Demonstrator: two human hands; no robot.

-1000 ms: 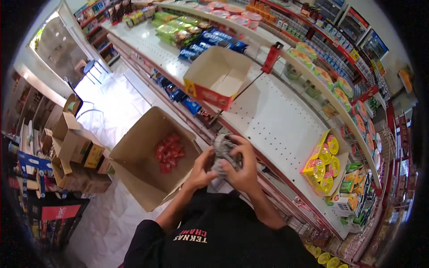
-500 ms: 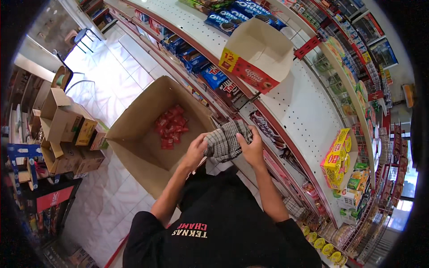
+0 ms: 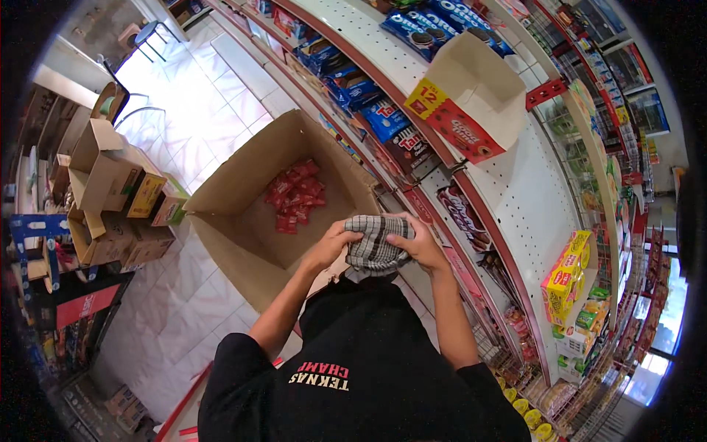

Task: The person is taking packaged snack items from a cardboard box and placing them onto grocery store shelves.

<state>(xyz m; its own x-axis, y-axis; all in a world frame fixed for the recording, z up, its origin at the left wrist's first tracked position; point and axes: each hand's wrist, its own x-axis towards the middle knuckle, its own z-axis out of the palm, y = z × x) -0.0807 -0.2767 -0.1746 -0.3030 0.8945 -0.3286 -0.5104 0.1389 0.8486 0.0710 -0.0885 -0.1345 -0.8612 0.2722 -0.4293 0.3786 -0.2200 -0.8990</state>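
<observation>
A grey checked cloth (image 3: 374, 243), folded into a bundle, is held in front of my chest between both hands. My left hand (image 3: 333, 246) grips its left side, thumb on top. My right hand (image 3: 423, 244) is closed round the right side, its thumb also pressed on the cloth. Just beyond my left hand stands a big open cardboard carton (image 3: 243, 166). Several small red packets (image 3: 294, 193) lie in a heap on its bottom. Parts of the fingers under the cloth are hidden.
Right of me runs a white perforated shelf (image 3: 508, 214) bearing a red open display box (image 3: 471, 136), blue biscuit packs (image 3: 434, 29) and a yellow-pink pack (image 3: 567, 276). Lower shelves hold more snack packs (image 3: 394, 121). Stacked cardboard boxes (image 3: 110, 199) stand at left on the tiled floor (image 3: 177, 309).
The cloth has been turned and bunched more compactly between my hands. Both hands still hold it. The view has shifted a little, so the shelf sits further right.
</observation>
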